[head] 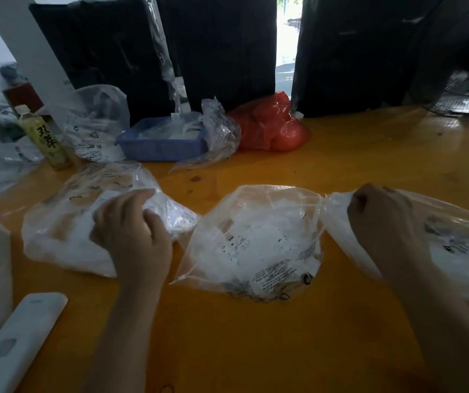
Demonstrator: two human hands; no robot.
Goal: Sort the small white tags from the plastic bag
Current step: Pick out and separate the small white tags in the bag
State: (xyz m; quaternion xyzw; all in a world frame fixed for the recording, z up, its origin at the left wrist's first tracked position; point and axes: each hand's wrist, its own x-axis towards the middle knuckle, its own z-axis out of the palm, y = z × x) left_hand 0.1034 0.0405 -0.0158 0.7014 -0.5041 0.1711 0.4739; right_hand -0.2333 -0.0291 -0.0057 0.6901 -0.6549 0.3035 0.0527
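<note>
Three clear plastic bags lie side by side on the yellow table [256,350]. The middle bag [256,245] is full of small white tags with printed size letters. My left hand [134,234] grips the plastic of the left bag [65,239], which also holds white contents. My right hand [380,219] is curled on the gathered top of the right bag [460,245], close to the middle bag's upper right corner. What lies under either hand is hidden.
A blue tray [159,146] with white pieces stands at the back, beside crumpled clear bags [219,134] and a red bag [273,126]. A green bottle [44,137] stands back left. A white remote-like device [14,341] lies front left. Black panels and a fan [463,89] line the far edge.
</note>
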